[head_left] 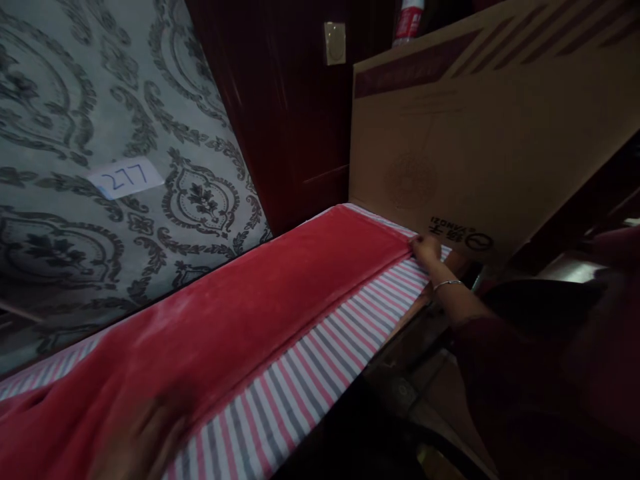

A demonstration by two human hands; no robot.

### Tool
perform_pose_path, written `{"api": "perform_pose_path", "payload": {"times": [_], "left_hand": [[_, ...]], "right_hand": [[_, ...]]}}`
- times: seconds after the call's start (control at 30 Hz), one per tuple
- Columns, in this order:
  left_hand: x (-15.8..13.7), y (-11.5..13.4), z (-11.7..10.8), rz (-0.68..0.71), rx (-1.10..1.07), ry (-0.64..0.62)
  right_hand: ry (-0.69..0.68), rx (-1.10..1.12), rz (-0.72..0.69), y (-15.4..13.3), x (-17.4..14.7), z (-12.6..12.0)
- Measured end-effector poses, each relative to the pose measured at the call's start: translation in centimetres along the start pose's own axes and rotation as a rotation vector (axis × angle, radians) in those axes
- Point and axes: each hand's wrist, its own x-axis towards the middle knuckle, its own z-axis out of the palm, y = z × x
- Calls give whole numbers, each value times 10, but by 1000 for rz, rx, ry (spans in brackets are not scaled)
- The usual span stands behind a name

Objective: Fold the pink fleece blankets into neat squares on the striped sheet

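Observation:
A long piece of plush red cloth (250,287) lies folded lengthwise over a striped sheet (290,393) of white, pink and grey. At the cloth's far right corner, my right hand (427,253) pinches its edge, the wrist wearing a thin bangle (449,283). My left hand (145,433) is at the bottom left, over the near part of the red cloth. Motion blurs its fingers, so whether it grips the cloth cannot be made out. Near the left hand the cloth is rumpled; towards the right hand it lies smooth.
A large cardboard box (450,147) stands upright beyond the far end. Patterned wallpaper (200,193) with a paper label (127,177) reading 277 runs along the left. A dark red panel (280,100) carries a pale switch plate (335,43). A red-and-white container (409,21) shows behind the box.

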Motion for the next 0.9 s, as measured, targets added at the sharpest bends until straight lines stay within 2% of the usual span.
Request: {"api": "perform_pose_path", "payload": {"times": [0.1,0.2,0.3,0.37,0.43,0.63,0.77,0.9], "left_hand": [[60,60,30,153,-95,-23],[122,142,50,387,-214,-112],[168,213,57,459,-201,-164],[186,240,61,461,-167,-206],[194,251,67,450,-151,-227],[193,253,83,451,-157,-255],[189,259,86,437,-158,-302],[198,257,82,405,-194,-340]], "right_hand": [[-5,-27,2,-1,-2,0],[-7,-53,10,-3,-3,-1],[-6,-82,19,-4,-4,0],[-2,-100,25,-3,-5,1],[4,-113,28,-2,-5,4],[23,-115,28,5,-3,8],[36,-110,28,6,-2,10],[36,-117,-3,4,-5,10]]}}
